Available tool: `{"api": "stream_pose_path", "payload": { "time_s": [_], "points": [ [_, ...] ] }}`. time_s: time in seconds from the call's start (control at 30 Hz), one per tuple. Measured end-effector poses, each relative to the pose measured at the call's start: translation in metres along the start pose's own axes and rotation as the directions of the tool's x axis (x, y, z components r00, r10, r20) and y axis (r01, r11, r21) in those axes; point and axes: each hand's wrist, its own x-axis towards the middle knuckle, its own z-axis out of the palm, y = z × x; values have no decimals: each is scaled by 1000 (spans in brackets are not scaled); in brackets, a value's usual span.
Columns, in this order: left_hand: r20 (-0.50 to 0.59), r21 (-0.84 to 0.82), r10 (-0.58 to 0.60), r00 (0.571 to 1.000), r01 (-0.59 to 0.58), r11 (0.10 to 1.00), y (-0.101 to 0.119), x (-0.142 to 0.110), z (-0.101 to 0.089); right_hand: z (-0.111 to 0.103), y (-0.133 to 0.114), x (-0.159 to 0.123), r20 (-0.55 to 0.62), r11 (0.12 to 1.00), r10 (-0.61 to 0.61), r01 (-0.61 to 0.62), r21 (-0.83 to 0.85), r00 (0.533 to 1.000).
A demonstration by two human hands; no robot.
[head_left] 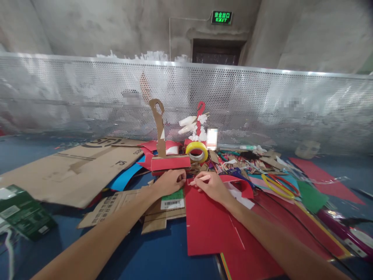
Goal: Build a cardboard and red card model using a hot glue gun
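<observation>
My left hand [172, 182] is closed, its fingers curled down close to the upper left corner of a red sheet of paper [208, 221]. Whatever lies under those fingertips is hidden. Above the same sheet, my right hand [212, 186] makes a pinch; what it holds, if anything, is too small to make out. Just beyond my left hand sits a red-covered cardboard base [170, 163] with a tall brown cardboard cutout [159, 126] standing upright from it. Cardboard pieces [154, 223] and a green piece with a barcode label [172, 203] lie beneath my left hand and wrist.
A roll of yellow tape [197, 152] stands behind my hands, near a red figure with white tufts [199, 124]. Left lie a flattened carton [72, 167] and a green box [26, 212]. Scissors [279, 186], paper scraps and a purple tool [345, 231] are at right. A perforated metal panel [247, 101] rises behind.
</observation>
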Motion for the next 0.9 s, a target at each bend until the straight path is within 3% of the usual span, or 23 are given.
{"api": "stream_pose_path", "payload": {
  "time_s": [0.37,0.6,0.9],
  "points": [
    [-22,11,1,1000,-1,1000,0,-1,0,1,-2,0,-9,996,30,-29,82,1000],
    [-56,16,-22,998,22,1000,0,-1,0,-3,-7,-1,-6,962,50,-47,268,999],
    [-126,10,-81,989,83,997,1,3,2,2,-4,4,18,982,40,-42,184,999]
  ]
}}
